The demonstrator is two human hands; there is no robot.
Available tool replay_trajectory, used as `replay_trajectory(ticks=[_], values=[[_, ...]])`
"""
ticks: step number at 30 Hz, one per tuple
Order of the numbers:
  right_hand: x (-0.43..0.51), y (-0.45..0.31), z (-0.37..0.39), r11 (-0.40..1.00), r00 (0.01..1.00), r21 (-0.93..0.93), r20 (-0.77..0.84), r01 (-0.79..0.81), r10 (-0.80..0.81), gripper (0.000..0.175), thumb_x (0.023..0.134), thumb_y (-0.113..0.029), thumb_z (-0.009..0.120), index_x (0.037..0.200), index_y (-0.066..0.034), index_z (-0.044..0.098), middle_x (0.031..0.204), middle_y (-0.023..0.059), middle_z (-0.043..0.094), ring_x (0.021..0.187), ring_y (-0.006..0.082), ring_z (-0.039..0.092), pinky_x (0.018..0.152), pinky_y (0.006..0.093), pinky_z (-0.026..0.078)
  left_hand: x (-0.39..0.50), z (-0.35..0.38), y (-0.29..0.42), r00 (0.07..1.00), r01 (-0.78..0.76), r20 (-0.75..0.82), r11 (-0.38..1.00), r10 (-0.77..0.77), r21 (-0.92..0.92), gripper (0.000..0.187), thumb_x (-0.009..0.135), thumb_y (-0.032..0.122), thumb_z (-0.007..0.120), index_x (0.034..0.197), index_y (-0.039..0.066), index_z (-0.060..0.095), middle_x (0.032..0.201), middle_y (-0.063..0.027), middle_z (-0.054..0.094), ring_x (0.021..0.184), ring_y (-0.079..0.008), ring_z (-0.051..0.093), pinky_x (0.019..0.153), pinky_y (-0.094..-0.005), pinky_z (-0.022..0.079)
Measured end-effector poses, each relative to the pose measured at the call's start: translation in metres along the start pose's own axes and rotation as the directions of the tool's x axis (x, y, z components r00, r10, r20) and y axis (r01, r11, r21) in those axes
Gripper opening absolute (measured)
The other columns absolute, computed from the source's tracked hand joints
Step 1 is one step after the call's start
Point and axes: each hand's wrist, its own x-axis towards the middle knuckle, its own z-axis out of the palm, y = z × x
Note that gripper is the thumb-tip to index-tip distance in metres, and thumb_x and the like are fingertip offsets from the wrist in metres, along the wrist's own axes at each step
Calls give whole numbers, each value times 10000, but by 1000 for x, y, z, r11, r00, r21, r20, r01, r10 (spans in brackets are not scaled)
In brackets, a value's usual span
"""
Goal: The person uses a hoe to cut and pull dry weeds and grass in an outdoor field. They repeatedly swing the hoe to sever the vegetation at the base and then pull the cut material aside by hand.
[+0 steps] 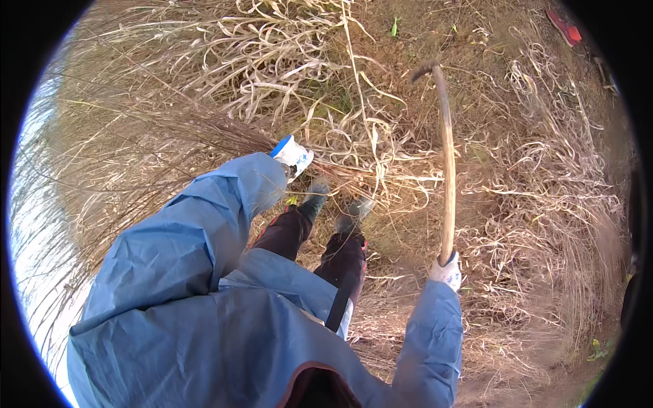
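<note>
My right hand [447, 270], in a white work glove with blue marks, grips the lower end of a long wooden handle. It belongs to a sickle [448, 168], held out ahead and to the right, its dark curved blade [423, 70] pointing left at the far end. In a matching glove, my left hand [297, 157] is closed around a bundle of thin dry stalks [240, 133]. The bundle's tops fan out to the left, and its reddish lower stems [342, 173] run out on the right of the glove. The left fingers are partly hidden.
Curled dry grass leaves [275, 61] lie thick ahead of my shoes [352, 214]. More matted dry grass [541, 224] covers the ground on the right. A red shoe [564, 27] shows at the upper right rim. Tall thin stems [102, 127] stand at the left.
</note>
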Motion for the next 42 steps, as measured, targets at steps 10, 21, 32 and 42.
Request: replay_trajectory(ticks=[10,21,32,42], values=[[39,16,34,940,970,-325,242,103,-22,484,831,-240,578,1278,-128,431,970,172,655,891,313,649,772,424,513,-18,27,0,990,-10,-140,992,-7,-124,218,905,182,381,857,107,580,721,-85,571,788,-258,574,865,-366,404],[-77,156,24,943,986,-331,166,34,23,475,805,-217,631,1231,-109,453,871,167,661,806,310,659,684,430,513,-69,29,39,976,134,-138,963,-169,-235,237,902,184,379,910,141,613,786,-52,626,797,-223,596,788,-396,410],[-82,215,13,891,892,-410,304,-194,334,719,706,-153,668,1335,-36,340,997,200,649,972,326,628,843,417,486,-115,108,7,987,152,-63,985,-147,79,166,860,184,470,902,83,595,698,-81,583,715,-276,587,695,-452,443],[-135,154,-37,965,949,-212,237,-156,206,559,665,-184,676,1185,-69,505,879,158,659,857,298,652,762,399,503,-158,50,-89,976,133,133,953,-174,271,282,866,159,461,1135,99,518,843,-69,600,802,-267,602,758,-441,435]])
